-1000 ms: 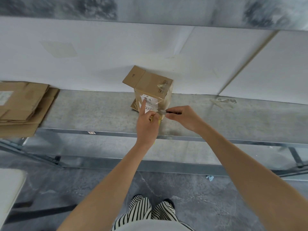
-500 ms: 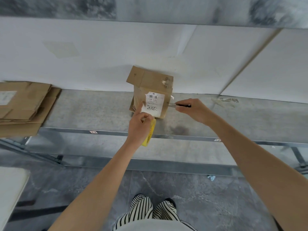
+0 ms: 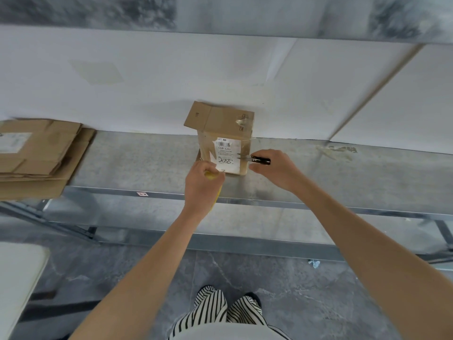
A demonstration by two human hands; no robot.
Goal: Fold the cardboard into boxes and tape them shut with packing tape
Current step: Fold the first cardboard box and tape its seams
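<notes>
Standing upright on the grey metal shelf (image 3: 318, 177), against the white wall panel (image 3: 147, 77), is a small cardboard box (image 3: 225, 133). One top flap (image 3: 197, 115) juts out to the left; crumpled clear tape (image 3: 241, 122) sits on the top face near the right edge. A white shipping label (image 3: 226, 154) with a barcode and scrawled handwriting covers the near face.

Left hand (image 3: 202, 185): fingers curled shut around a yellow object (image 3: 211, 176), mostly hidden in the fist, with a yellow edge also showing below the palm. Knuckles just at the box's lower left corner, near the label's bottom edge. What the object is cannot be told for sure.

Right hand (image 3: 275, 169): closed on a small pair of scissors with black handles (image 3: 255, 159), metal tips pointing left and reaching the box's right edge at label height. Whether the blades are parted is too small to tell.

Stack of flattened cardboard (image 3: 41, 153) lies well apart at the shelf's left end. Striped trousers (image 3: 220, 312) and grey marbled floor (image 3: 294, 290) below. A white surface (image 3: 17, 278) shows at lower left.
</notes>
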